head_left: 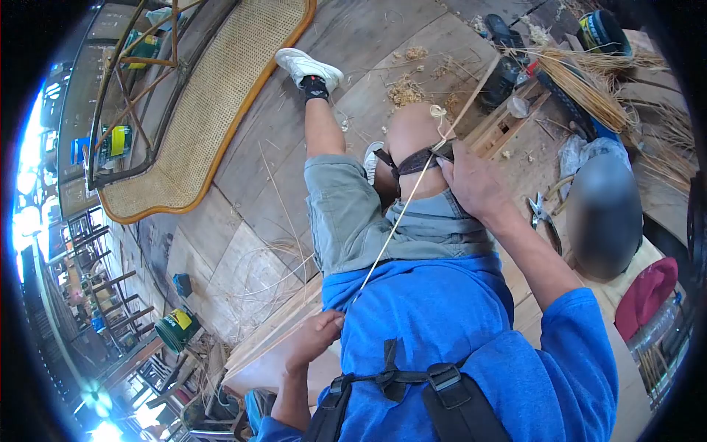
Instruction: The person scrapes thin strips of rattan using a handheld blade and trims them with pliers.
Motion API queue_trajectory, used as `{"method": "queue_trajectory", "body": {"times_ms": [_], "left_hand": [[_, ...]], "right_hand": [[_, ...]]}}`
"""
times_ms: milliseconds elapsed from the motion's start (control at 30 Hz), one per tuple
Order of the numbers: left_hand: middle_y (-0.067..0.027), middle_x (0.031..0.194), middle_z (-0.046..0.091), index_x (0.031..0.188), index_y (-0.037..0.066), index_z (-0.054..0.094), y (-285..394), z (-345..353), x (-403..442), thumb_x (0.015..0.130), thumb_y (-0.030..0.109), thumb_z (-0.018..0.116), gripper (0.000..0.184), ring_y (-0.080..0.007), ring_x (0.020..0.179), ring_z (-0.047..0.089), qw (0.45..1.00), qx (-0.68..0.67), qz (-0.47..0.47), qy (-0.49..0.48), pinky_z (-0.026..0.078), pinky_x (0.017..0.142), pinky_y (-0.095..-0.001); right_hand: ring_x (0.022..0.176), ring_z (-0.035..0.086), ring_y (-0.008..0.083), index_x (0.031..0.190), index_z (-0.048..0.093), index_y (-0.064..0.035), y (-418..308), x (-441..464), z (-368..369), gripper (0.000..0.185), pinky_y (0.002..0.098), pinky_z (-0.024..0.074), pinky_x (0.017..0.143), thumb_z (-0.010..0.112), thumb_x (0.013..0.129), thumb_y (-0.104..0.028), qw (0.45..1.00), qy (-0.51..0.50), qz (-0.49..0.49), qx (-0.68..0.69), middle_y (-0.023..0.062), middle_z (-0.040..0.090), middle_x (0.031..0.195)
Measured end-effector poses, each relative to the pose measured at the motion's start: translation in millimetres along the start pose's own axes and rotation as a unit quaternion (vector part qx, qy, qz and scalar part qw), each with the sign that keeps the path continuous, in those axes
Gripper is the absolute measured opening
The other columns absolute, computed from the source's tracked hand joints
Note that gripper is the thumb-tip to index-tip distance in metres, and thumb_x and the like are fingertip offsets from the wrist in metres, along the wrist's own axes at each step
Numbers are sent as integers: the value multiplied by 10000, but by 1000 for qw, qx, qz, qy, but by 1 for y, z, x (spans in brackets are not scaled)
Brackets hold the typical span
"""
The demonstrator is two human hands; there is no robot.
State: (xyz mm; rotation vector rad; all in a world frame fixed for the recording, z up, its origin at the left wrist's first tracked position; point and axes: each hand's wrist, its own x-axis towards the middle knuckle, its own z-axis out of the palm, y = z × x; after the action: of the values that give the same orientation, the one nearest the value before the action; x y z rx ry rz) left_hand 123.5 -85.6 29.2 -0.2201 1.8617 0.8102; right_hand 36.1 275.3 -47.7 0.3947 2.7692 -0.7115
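Rests the right hand (475,180) on the dark knee strap (418,160), with fingers bent over it and thumb close to a pale strip (399,219); cannot tell whether pinching that strip or only pressing it down. Stretches the strip straight from the knee strap, across the shorts (339,199) and blue shirt (423,306), toward the left hand (317,339). Curls that hand, with fingers pressed together, below and left of the knee strap; cannot tell whether gripping the strip's end. Right of the knee strap, has pliers (541,214) lying near; left of it, a caned panel (199,118).
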Motion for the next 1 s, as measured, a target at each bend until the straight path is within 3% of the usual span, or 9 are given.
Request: {"method": "queue_trajectory", "body": {"times_ms": [133,200,400,500,667,800,900,967,1000], "left_hand": [[-168,1019,630,1047,21,603,48,-22,10,888,228,512,276,-321,976,596,952,258,157,46,452,843,-383],[-166,1052,618,1059,16,600,75,-24,44,898,256,491,309,-312,1000,582,907,235,271,221,441,856,-375],[-231,761,592,776,1,583,189,35,161,903,319,483,357,-365,678,561,919,236,258,184,437,633,-419],[-146,604,556,694,-10,543,182,44,180,900,308,502,381,-270,535,499,915,114,349,168,399,532,-384],[17,577,396,652,-3,469,112,21,130,912,276,488,381,-72,581,375,955,27,285,83,332,488,-293],[-94,580,450,690,-25,479,58,-3,49,904,263,496,359,-161,540,402,986,66,148,29,355,516,-337],[-27,565,460,638,21,488,-52,-19,-6,885,307,522,380,-140,523,434,990,41,135,-21,357,489,-308],[-44,608,506,674,32,506,-41,-22,-49,872,304,557,340,-150,527,465,967,-247,-57,-3,369,488,-294],[-45,612,501,689,35,503,-33,-17,-51,875,288,560,319,-143,527,462,941,-334,46,-1,366,486,-286]], "right_hand": [[872,606,392,1022,478,-39,-3,4,-7,311,488,475,729,462,911,-329,1000,-17,9,13,201,630,934],[863,607,392,1031,481,-38,-6,0,-8,312,487,475,726,463,910,-325,1000,-12,10,9,203,630,926],[829,613,382,1001,478,-35,-6,-4,-5,294,481,479,697,467,908,-314,1000,15,-6,-7,202,630,900],[828,616,376,988,472,-32,-10,-7,-9,294,477,482,685,463,911,-316,1000,2,-3,-22,199,631,895],[841,616,378,989,473,-27,-13,-1,-14,306,481,479,705,449,919,-324,999,-23,10,-21,204,631,877],[866,606,396,997,483,-12,-8,2,-12,328,482,473,740,440,922,-328,999,-19,27,5,216,627,892],[847,604,403,982,495,4,4,10,-15,361,460,474,736,466,908,-349,998,-24,50,28,219,622,902],[798,606,378,961,510,14,16,7,-11,382,432,474,712,504,889,-362,996,-2,33,83,207,618,875],[761,607,353,950,519,20,28,7,-7,391,414,474,695,529,877,-364,991,25,8,131,195,616,849]]}}
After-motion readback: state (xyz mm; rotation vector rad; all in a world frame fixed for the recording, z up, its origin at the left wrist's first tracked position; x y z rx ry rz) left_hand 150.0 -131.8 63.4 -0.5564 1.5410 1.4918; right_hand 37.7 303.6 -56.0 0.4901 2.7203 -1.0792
